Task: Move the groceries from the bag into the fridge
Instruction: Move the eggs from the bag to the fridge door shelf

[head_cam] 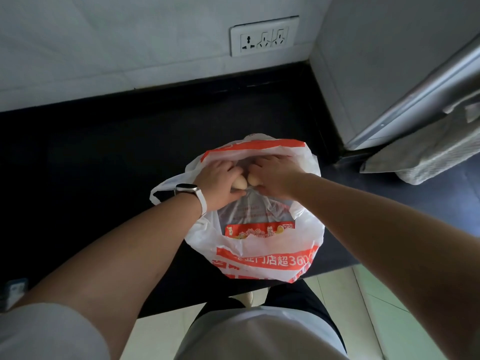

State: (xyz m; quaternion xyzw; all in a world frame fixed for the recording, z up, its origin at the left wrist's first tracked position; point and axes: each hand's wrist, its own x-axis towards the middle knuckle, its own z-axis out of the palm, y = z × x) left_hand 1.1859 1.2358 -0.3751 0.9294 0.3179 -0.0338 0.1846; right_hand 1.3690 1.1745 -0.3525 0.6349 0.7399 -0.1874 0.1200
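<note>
Two pale egg-shaped lumps sit at the mouth of the bag (pixel 259 258), one per hand. Your left hand (pixel 220 183) curls fingers and thumb round the left lump (pixel 239 183), and your right hand (pixel 275 175) does likewise with the right lump (pixel 253 179). Your fingertips dip into the bag, so I cannot tell how far they wrap.

If these are eggs, squeezing them or knocking them together, close as they are, could crack them. The thin plastic may cling and ride up with your hands, dragging the red packet (pixel 259 229) or tipping the bag, which stands near the front edge of the counter (pixel 104 165).

That counter is dark and smooth, set in a corner of white wall with a socket (pixel 263 36). A grey appliance, probably the fridge (pixel 363 61), stands to the right with a towel (pixel 428 157) draped by it. Pale tiles (pixel 363 307) lie below.
</note>
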